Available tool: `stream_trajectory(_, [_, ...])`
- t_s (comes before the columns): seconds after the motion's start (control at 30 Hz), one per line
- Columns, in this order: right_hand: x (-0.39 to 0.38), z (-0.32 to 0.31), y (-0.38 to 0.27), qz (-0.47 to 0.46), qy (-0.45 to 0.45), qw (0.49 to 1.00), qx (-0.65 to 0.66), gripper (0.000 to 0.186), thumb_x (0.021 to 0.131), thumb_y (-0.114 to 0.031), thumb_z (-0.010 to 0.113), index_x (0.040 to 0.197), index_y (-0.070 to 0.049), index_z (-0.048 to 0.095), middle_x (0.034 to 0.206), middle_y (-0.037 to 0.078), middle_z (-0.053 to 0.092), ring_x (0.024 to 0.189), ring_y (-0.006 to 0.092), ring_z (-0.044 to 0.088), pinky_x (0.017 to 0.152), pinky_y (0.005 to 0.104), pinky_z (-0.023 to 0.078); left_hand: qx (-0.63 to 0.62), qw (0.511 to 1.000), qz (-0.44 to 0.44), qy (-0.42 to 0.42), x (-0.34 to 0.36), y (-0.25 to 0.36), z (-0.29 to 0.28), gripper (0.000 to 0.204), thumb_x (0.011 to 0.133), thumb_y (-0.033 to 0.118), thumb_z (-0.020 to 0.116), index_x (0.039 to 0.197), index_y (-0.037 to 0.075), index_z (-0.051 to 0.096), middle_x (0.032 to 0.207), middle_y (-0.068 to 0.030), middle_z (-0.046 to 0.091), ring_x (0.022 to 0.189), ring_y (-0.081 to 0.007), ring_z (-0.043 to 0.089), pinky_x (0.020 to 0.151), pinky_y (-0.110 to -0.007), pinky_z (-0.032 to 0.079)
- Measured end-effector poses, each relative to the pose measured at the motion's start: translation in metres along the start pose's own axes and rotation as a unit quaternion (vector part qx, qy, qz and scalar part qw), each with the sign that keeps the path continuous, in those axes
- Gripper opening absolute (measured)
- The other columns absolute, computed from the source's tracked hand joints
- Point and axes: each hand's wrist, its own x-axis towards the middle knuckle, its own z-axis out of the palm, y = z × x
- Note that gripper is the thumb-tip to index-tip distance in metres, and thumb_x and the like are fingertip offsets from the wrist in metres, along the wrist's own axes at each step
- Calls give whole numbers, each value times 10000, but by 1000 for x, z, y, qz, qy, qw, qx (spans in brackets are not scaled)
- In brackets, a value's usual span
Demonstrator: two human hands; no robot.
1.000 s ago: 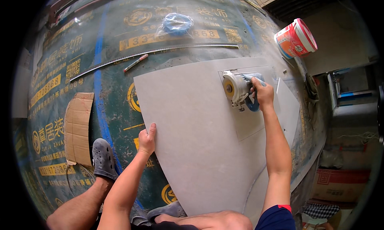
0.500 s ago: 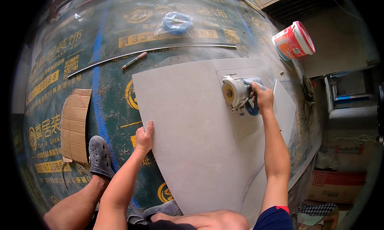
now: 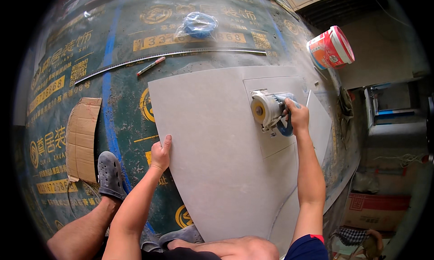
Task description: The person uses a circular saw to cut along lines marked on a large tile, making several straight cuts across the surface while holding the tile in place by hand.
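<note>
A large pale grey tile [image 3: 217, 169] lies before me, with thin straight lines marking out a rectangle on its right part. My right hand [image 3: 296, 116] is closed around the handle of a handheld tile cutter [image 3: 266, 109], a saw with a white guard and a yellow-centred disc. Its base rests on the tile inside the marked area; the blade's lower edge is hidden. At the tile's left edge, my left hand [image 3: 161, 154] grips the rim, thumb on top and fingers out of sight below.
Beyond the tile lie a long metal straightedge [image 3: 181, 55], a red-and-white marker [image 3: 151, 66] and a blue roll in clear plastic [image 3: 199, 25]. A red-and-white bucket [image 3: 330, 47] stands at far right. Cardboard [image 3: 84, 140] lies left, near my grey clog [image 3: 110, 175]. Printed green sheeting covers the floor.
The tile cutter has shifted slightly toward me over the tile, with my right hand on it. My left hand keeps its hold on the tile edge. The whole view has shifted a little.
</note>
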Motion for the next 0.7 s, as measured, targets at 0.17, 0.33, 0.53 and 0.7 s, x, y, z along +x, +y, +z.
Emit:
stream_trajectory(0.17, [-5, -3, 2, 16, 13, 1000, -1, 299, 837, -291, 721, 745, -13, 662, 605, 33, 593, 465, 86, 499, 438, 231, 376, -16, 1000, 2, 1, 0, -3, 1, 615, 941, 513, 499, 800, -72, 629, 658, -123, 595, 630, -187, 532, 624, -346, 441])
stream_trajectory(0.33, [-10, -8, 3, 18, -4, 1000, -8, 285, 840, -283, 718, 767, -10, 674, 608, 33, 593, 469, 88, 497, 440, 231, 378, 5, 1000, -23, -14, 2, -5, -1, 618, 936, 517, 504, 789, -72, 622, 639, -118, 578, 618, -184, 510, 613, -351, 431])
stream_trajectory(0.53, [-15, -13, 10, 15, -5, 1000, -2, 277, 841, -276, 717, 776, -10, 677, 607, 32, 591, 473, 92, 500, 445, 233, 383, -27, 999, 13, 13, 0, -6, 3, 624, 932, 540, 499, 653, -18, 504, 593, -1, 407, 602, -102, 356, 526, -319, 313])
stream_trajectory(0.7, [-21, -17, 15, 11, -6, 1000, 8, 286, 838, -280, 722, 773, -7, 668, 608, 37, 592, 477, 93, 505, 449, 236, 390, -13, 1000, -10, 9, 2, -9, 2, 650, 921, 545, 500, 794, -79, 623, 645, -148, 587, 626, -207, 545, 632, -358, 443])
